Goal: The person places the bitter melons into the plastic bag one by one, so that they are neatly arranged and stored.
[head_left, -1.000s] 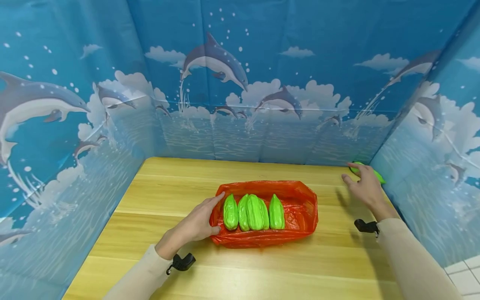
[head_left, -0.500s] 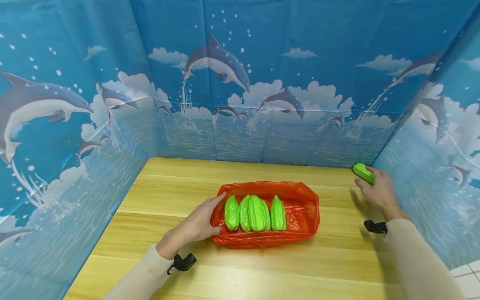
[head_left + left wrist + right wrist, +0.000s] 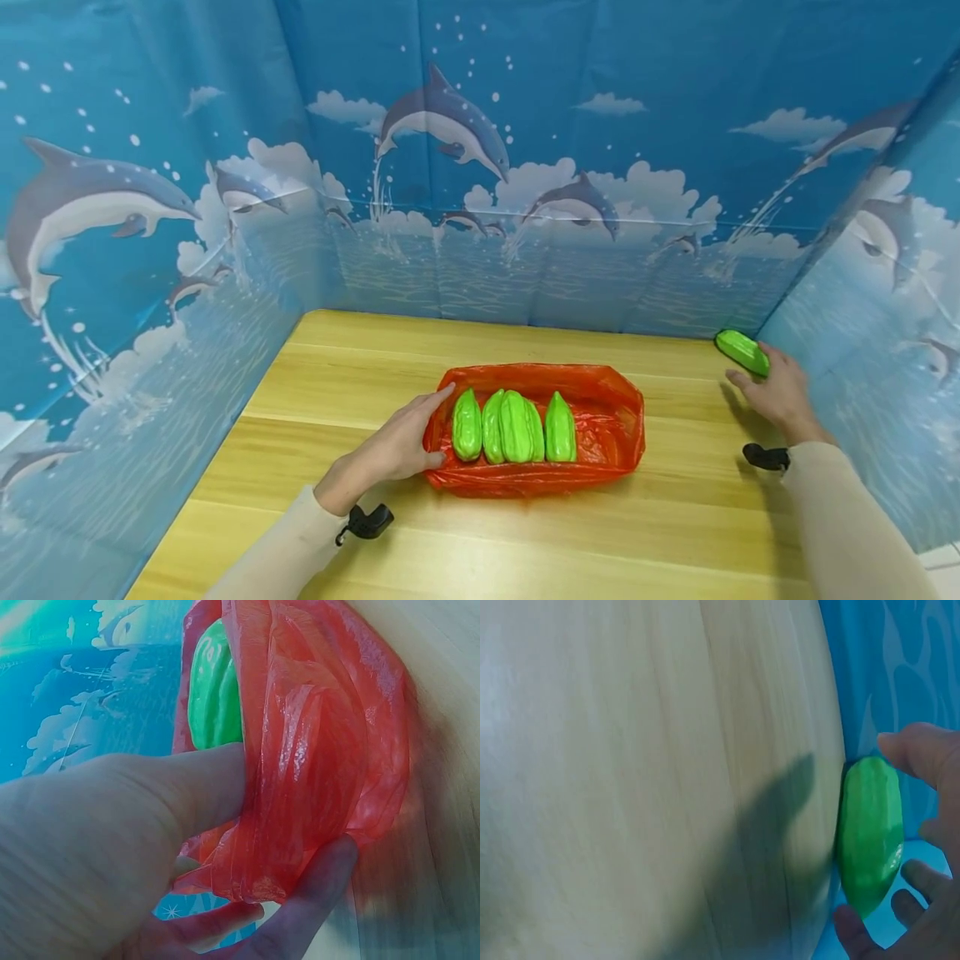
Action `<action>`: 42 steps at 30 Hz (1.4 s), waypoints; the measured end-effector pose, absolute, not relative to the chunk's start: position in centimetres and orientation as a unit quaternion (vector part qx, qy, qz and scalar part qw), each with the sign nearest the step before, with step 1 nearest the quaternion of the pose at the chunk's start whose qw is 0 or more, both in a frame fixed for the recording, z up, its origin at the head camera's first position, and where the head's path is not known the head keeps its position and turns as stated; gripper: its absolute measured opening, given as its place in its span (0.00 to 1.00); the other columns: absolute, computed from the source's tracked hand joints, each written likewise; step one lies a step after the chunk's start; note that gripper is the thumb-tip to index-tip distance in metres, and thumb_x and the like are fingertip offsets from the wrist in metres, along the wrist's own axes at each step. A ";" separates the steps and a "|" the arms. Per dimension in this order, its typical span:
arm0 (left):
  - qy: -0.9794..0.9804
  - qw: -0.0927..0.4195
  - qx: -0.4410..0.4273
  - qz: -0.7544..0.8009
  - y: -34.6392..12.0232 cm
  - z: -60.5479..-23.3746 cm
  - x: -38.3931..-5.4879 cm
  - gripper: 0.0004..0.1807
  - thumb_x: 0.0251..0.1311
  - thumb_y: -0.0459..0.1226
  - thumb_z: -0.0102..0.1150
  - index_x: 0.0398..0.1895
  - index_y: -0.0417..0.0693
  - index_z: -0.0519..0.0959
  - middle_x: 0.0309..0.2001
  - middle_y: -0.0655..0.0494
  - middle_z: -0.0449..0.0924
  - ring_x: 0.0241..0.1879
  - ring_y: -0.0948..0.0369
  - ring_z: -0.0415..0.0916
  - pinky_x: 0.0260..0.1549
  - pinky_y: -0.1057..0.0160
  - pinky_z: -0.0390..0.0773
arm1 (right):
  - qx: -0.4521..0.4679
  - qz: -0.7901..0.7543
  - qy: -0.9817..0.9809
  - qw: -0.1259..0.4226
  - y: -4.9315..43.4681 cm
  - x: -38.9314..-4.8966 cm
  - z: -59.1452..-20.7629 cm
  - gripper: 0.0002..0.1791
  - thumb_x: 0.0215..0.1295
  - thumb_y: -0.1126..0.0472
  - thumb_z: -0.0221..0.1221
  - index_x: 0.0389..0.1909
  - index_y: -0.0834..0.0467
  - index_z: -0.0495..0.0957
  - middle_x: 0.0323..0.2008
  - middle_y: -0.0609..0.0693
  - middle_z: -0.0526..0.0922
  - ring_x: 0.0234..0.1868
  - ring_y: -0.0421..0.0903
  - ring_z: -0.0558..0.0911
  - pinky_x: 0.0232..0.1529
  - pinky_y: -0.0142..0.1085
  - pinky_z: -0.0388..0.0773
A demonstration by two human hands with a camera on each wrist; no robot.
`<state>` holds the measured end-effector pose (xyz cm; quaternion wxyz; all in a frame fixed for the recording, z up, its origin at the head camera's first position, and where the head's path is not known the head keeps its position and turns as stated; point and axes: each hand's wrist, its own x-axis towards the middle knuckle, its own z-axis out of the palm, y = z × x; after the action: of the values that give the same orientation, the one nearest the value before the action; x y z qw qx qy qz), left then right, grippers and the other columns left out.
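Note:
A red plastic bag point(image 3: 525, 479) lies spread wide on the table, with several glossy green ribbed gourds point(image 3: 516, 427) side by side in it. At the bag's left end, my left hand point(image 3: 390, 446) pinches its wall; the left wrist view shows the thumb point(image 3: 202, 784) inside and fingers point(image 3: 315, 889) outside. One more green ribbed gourd point(image 3: 738, 350) lies at the table's far right corner. My right hand point(image 3: 780, 396) is at that gourd's near end. In the right wrist view, its fingers are spread about the gourd point(image 3: 870, 832), with no firm hold visible.
A light wooden table point(image 3: 337, 358) bears everything. Blue dolphin-print sheeting point(image 3: 600, 275) rises behind it and at both sides, close to the corner gourd. A black wrist camera point(image 3: 367, 523) sits on each wrist.
My right hand has moved rightward and nearer, from over the corner gourd to its near end, uncovering more of it. The left hand keeps its hold on the bag. The head view shifted slightly.

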<state>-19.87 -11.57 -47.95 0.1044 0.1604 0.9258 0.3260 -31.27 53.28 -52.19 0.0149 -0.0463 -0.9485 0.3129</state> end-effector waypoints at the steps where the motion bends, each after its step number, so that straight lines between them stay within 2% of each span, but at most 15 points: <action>1: 0.926 0.104 0.161 0.326 -11.6 -48.0 -19.9 0.61 0.65 0.28 0.83 0.98 0.54 0.57 0.89 0.39 0.68 0.86 0.37 0.71 0.82 0.33 0.78 | -0.048 0.312 -0.949 0.012 53.5 -31.3 -52.3 0.58 0.91 0.35 0.53 0.95 0.69 0.36 0.91 0.83 0.29 0.87 0.92 0.32 0.75 0.93 0.51; 4: 0.925 0.103 0.161 0.328 -11.5 -48.0 -20.0 0.61 0.66 0.29 0.83 0.98 0.53 0.58 0.89 0.39 0.68 0.86 0.36 0.71 0.82 0.33 0.78 | -0.050 0.303 -0.952 0.011 53.8 -31.3 -52.5 0.58 0.91 0.35 0.53 0.95 0.69 0.35 0.91 0.83 0.29 0.87 0.93 0.32 0.75 0.93 0.51; 7: 0.925 0.102 0.160 0.328 -11.5 -48.1 -20.0 0.61 0.66 0.29 0.83 0.98 0.54 0.58 0.89 0.39 0.68 0.86 0.36 0.70 0.82 0.32 0.77 | -0.058 0.293 -0.954 0.020 53.8 -31.3 -52.7 0.57 0.91 0.38 0.55 0.95 0.70 0.35 0.89 0.86 0.32 0.86 0.94 0.37 0.73 0.92 0.55; 10: 0.925 0.103 0.159 0.329 -11.5 -48.0 -20.1 0.61 0.66 0.29 0.83 0.98 0.55 0.58 0.90 0.39 0.68 0.86 0.35 0.70 0.82 0.32 0.77 | -0.068 0.292 -0.954 0.026 53.5 -31.2 -52.8 0.56 0.91 0.41 0.56 0.95 0.70 0.37 0.87 0.90 0.36 0.83 0.95 0.43 0.67 0.88 0.63; 13: 0.925 0.104 0.160 0.328 -11.5 -48.0 -20.1 0.61 0.66 0.29 0.83 0.98 0.54 0.58 0.90 0.39 0.68 0.86 0.36 0.70 0.82 0.32 0.77 | -0.073 0.293 -0.953 0.027 53.3 -31.2 -52.9 0.54 0.91 0.42 0.57 0.94 0.71 0.40 0.84 0.92 0.39 0.80 0.96 0.47 0.61 0.85 0.66; 17: 0.925 0.105 0.162 0.327 -11.5 -47.9 -20.3 0.61 0.65 0.28 0.82 0.98 0.54 0.57 0.90 0.39 0.68 0.86 0.36 0.70 0.82 0.33 0.78 | -0.070 0.294 -0.953 0.034 53.0 -31.3 -53.1 0.52 0.91 0.41 0.57 0.94 0.71 0.47 0.82 0.93 0.43 0.77 0.95 0.51 0.59 0.83 0.67; 23: 0.926 0.110 0.162 0.323 -11.5 -48.1 -20.3 0.62 0.66 0.28 0.82 0.98 0.55 0.57 0.90 0.38 0.67 0.86 0.36 0.71 0.80 0.33 0.80 | -0.033 0.288 -0.954 0.084 52.5 -31.5 -53.5 0.40 0.91 0.51 0.61 0.87 0.74 0.62 0.77 0.90 0.61 0.66 0.83 0.70 0.52 0.72 0.75; 25: 0.926 0.112 0.161 0.323 -11.5 -48.2 -20.3 0.62 0.66 0.28 0.82 0.98 0.55 0.56 0.90 0.38 0.67 0.86 0.36 0.71 0.79 0.33 0.81 | -0.026 0.288 -0.953 0.094 52.2 -31.5 -53.6 0.37 0.90 0.53 0.62 0.83 0.74 0.66 0.75 0.89 0.65 0.63 0.81 0.74 0.51 0.70 0.77; 30: 0.926 0.110 0.160 0.325 -11.3 -48.1 -20.2 0.62 0.65 0.28 0.82 0.98 0.54 0.57 0.89 0.38 0.67 0.85 0.36 0.71 0.80 0.33 0.80 | -0.033 0.295 -0.949 0.105 51.8 -31.1 -53.8 0.29 0.89 0.57 0.63 0.74 0.75 0.72 0.74 0.87 0.69 0.63 0.80 0.76 0.54 0.73 0.78; 35: 0.926 0.112 0.160 0.324 -11.2 -48.0 -20.1 0.61 0.65 0.28 0.82 0.98 0.53 0.57 0.90 0.38 0.67 0.86 0.36 0.71 0.81 0.34 0.80 | -0.037 0.296 -0.947 0.115 51.6 -30.5 -54.1 0.24 0.87 0.61 0.64 0.69 0.75 0.75 0.72 0.85 0.70 0.63 0.81 0.76 0.55 0.75 0.78; 39: 0.924 0.113 0.158 0.328 -11.2 -47.9 -20.1 0.61 0.66 0.28 0.81 0.98 0.54 0.56 0.90 0.38 0.67 0.86 0.36 0.71 0.80 0.34 0.80 | -0.034 0.297 -0.946 0.126 51.2 -30.2 -54.1 0.24 0.86 0.62 0.65 0.70 0.75 0.76 0.71 0.85 0.73 0.63 0.81 0.77 0.55 0.74 0.79; 42: 0.924 0.112 0.157 0.331 -11.1 -47.9 -20.1 0.62 0.66 0.27 0.81 0.98 0.54 0.56 0.90 0.38 0.67 0.85 0.36 0.71 0.80 0.34 0.80 | -0.027 0.298 -0.945 0.129 51.1 -30.1 -54.1 0.28 0.86 0.62 0.66 0.75 0.75 0.73 0.71 0.84 0.74 0.63 0.82 0.78 0.56 0.75 0.79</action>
<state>-20.06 -11.15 -47.94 0.1121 0.1570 0.9238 0.3307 -30.13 51.07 -54.07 0.1294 -0.0271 -0.9453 0.2981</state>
